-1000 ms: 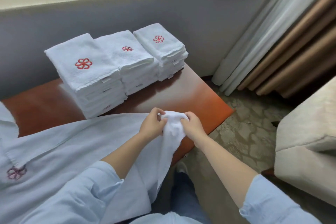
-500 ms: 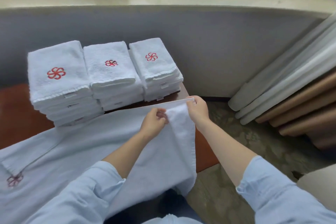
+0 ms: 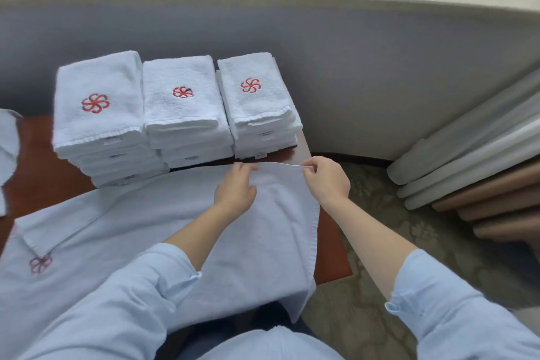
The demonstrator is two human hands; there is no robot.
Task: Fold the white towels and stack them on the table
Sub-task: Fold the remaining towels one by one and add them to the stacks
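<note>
Open towel (image 3: 181, 228): spread flat on the near half of the table (image 3: 38, 175), just in front of 3 stacks; near side and right end draped off the table edge toward the person.
Long axis: left to right across the table, slanting slightly away at the right; emblem (image 3: 41, 263) end at the left, plain end at the right.
Towel material: white terry, soft nap, rectangular, narrow stitched hem along the edges; a strip folded over just above the dull red pinwheel emblem.
Left hand (image 3: 236, 187): fingers curled over the far hem, gripping it a little in from the corner.
Right hand (image 3: 327, 181): thumb and fingers pinching the far right corner, lifting it just off the table; hem drawn taut between the 2 hands.
Left stack (image 3: 99, 117), middle stack (image 3: 181, 105), right stack (image 3: 257, 99): folded towels side by side at the far side of the table, long sides pointing away, each top bearing 1 bright red pinwheel; fluffy, frilled hems and small labels facing the person.
Table surface: glossy reddish-brown wood, flat.
Sleeves (image 3: 455, 310): light blue woven cloth, cuffs at the forearms.
Left margin: another white cloth (image 3: 7, 140), only partly in view.
Right side: pleated curtains (image 3: 482, 161), grey and brown, above patterned carpet (image 3: 380, 242).
</note>
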